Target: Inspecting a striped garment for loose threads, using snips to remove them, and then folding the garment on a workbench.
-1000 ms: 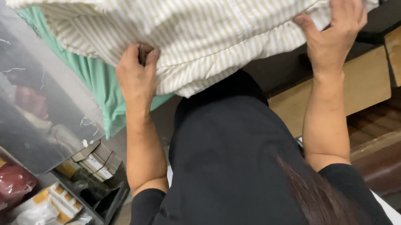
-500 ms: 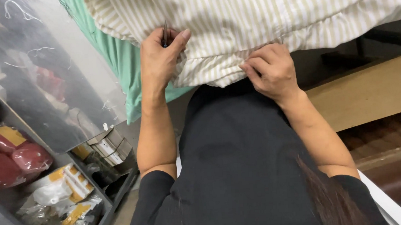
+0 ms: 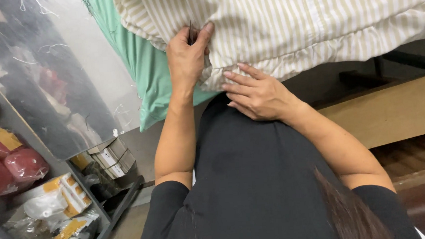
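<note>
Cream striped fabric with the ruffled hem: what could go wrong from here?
1. The left hand pinches the cream striped fabric around a thin dark pointed tool; it might prick a finger or snag the weave.
2. The right hand only rests spread under the ruffled hem, so the bulk could slide off.
3. The green cloth underneath could get caught along with it.

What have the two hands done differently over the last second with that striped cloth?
The right hand let go of the far edge of the striped cloth and came in beside the left hand; it now lies open, fingers touching the frilled hem. The left hand's grip moved up the cloth and now pinches it, with a thin dark object between the fingers. The green fabric and shelf of packets stayed put.
</note>
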